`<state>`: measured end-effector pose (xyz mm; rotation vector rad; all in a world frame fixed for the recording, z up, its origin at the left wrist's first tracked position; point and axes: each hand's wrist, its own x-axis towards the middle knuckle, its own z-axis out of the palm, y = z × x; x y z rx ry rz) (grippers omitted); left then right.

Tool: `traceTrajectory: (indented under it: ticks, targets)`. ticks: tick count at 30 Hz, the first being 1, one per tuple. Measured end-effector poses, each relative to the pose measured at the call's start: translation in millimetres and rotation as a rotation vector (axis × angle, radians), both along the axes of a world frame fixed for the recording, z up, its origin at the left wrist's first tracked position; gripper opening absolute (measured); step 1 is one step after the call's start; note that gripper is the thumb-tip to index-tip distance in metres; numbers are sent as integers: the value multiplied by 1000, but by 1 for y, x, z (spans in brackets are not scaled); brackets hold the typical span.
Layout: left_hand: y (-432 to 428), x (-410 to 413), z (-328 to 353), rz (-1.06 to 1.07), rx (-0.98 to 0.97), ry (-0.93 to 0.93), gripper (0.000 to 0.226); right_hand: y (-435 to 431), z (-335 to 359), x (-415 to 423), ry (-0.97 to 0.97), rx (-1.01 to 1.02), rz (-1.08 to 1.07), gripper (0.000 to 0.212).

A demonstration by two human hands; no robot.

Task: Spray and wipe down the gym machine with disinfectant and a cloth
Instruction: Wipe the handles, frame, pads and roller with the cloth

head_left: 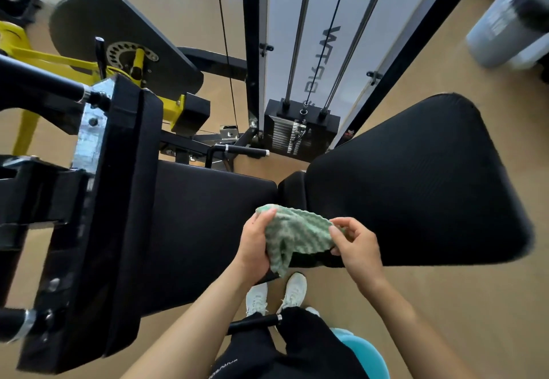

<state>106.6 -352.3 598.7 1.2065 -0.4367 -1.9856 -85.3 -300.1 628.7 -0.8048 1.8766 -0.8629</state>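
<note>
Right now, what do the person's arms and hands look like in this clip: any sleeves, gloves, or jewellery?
Both forearms are bare up to the frame edge, with no sleeves in view. The left hand and right hand wear no gloves, and no rings, watch or wristband show. Lower down, the person wears dark trousers with small lettering and white sneakers.

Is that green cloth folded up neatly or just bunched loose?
Bunched loose. The green cloth hangs crumpled between the left hand and right hand, with one end drooping, above the black pad.
</note>
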Motion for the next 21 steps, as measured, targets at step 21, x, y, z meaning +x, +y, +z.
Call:
traceTrajectory:
  ticks: [21]
  targets:
    - [-4,-170,67,-299,-890,-166,26,24,100,-116,1354,-525,-293,15]
